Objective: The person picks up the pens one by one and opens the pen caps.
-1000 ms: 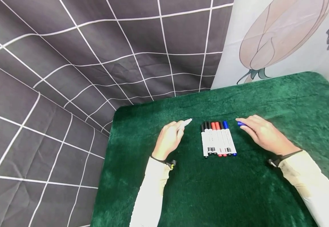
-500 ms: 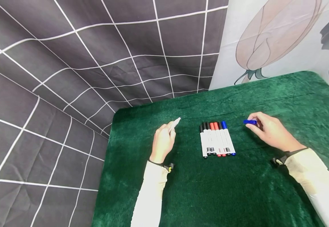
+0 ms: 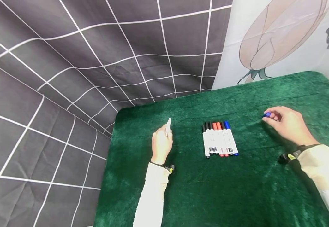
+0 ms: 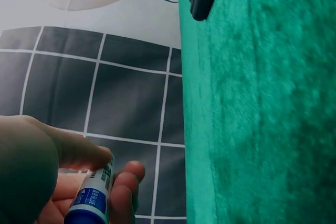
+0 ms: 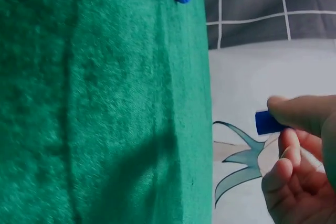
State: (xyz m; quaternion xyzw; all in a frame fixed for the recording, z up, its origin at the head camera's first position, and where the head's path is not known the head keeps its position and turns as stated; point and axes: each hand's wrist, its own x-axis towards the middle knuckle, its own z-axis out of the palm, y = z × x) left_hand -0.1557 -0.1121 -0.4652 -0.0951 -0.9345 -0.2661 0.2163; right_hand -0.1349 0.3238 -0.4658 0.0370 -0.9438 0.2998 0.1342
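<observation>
L hand and R hand have drawn apart vs a sec ago: both were close beside the row of markers, now each sits well out to its own side of it. L fingers are curled round the uncapped marker, its white barrel now pointing near upright, away from the person, where before it leaned toward the row. In the left wrist view the barrel's blue end and label show betw thumb and fingers. R fingers pinch the blue cap; the right wrist view shows the cap nipped under the thumb, the other fingers loosely curled below it.

Judgement: cap and pen are separated and carried apart, so the uncapping looks done; the pen is bare, w/ nothing near its tip.

The row itself hasn't shifted: black, red and blue caps lying side by side, touching, on the green tabletop, betw the two hands.
</observation>
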